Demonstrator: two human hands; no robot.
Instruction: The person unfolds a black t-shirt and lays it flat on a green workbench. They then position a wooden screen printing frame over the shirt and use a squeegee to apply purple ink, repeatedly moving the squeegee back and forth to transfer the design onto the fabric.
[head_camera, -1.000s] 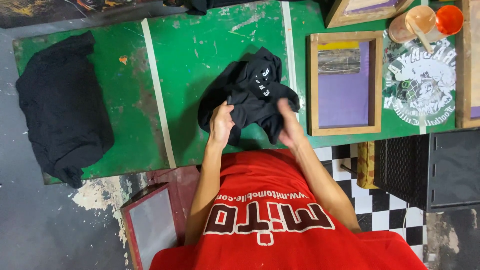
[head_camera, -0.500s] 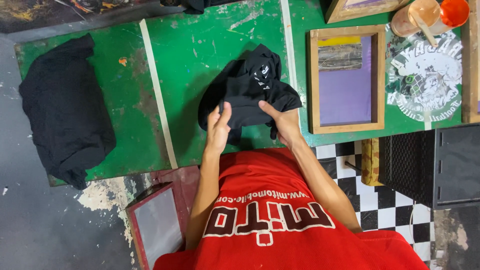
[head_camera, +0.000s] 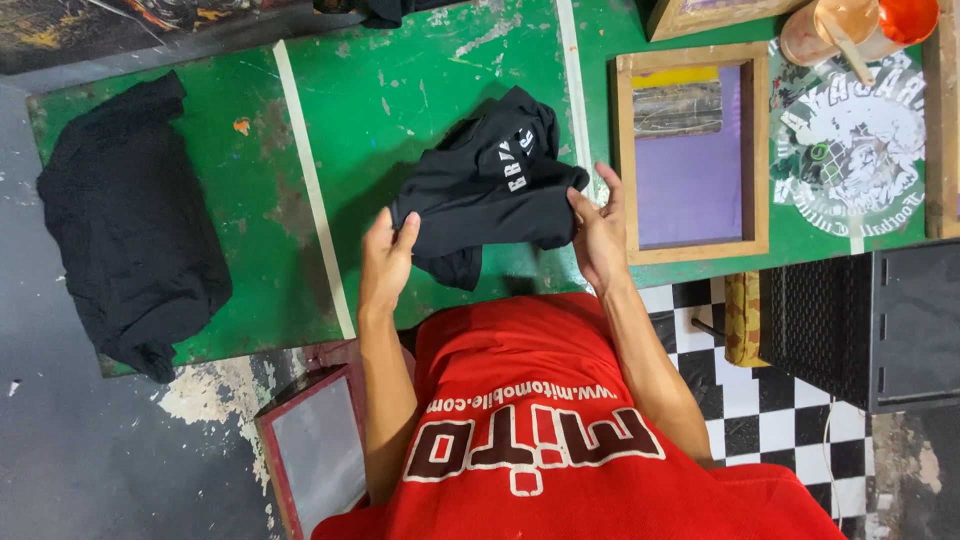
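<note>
Item one — black garment (head_camera: 485, 195): bunched, with small white lettering on one fold, held just above the green table (head_camera: 420, 70) in front of your red shirt. Your left hand (head_camera: 385, 262) pinches its lower left edge between thumb and fingers; your right hand (head_camera: 600, 235) grips the right edge, fingers curled around the cloth. Both hands are closed on fabric, neither flat on the table.

Item two: pile of black cloth (head_camera: 130, 225), lying at the far left end of the table, well apart from the garment you hold.

Item three: wooden screen frame (head_camera: 690, 150) with purple mesh, just beside your right hand, flat on the table. Beyond it, a white print on green (head_camera: 850, 150) and orange cups (head_camera: 860, 25) at the top corner.

Progress, as a judgement — the garment is picked up but still crumpled; it is neither spread flat nor folded, so the handling looks early to midway, with smoothing or laying out left.
</note>
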